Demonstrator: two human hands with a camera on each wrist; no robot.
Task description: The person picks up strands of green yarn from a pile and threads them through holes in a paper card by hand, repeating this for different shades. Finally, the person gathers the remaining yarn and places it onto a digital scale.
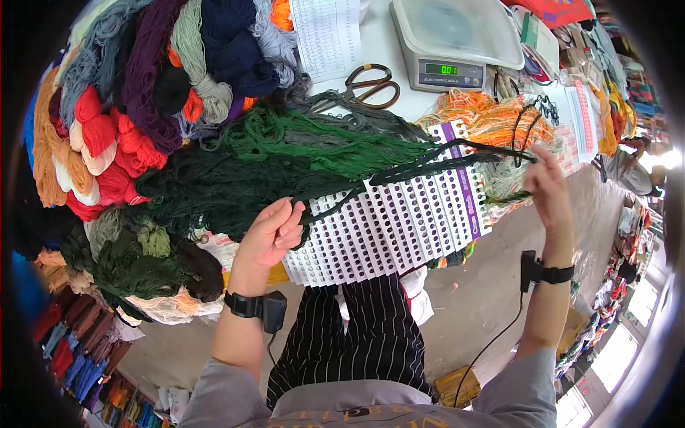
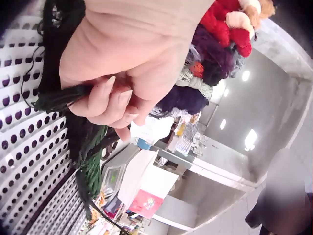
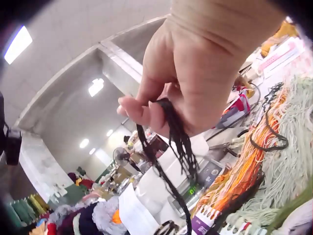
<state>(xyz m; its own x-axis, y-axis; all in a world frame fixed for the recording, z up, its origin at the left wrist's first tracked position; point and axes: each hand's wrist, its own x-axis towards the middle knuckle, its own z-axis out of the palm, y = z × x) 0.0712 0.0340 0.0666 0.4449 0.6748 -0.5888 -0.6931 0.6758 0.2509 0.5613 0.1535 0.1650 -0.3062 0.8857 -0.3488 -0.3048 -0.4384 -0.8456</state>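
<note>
**Dark yarn drawn taut between two hands**

Head view: the left hand [image 1: 275,232] curls round one end of the yarn [image 1: 414,165]. The right hand [image 1: 546,185], raised, pinches the other end, so it seems to be kept straight over the holed card [image 1: 399,228] at the bench [image 1: 382,39] edge. Skeins [image 1: 135,107] lie heaped beside.

Left wrist: fingers [image 2: 105,100] clamp the yarn [image 2: 56,100] against the palm, close over the card [image 2: 24,147].

Right wrist: fingertips [image 3: 139,112] pinch the yarn [image 3: 178,142], which hangs loose below, towards a scale [image 3: 203,183].
</note>
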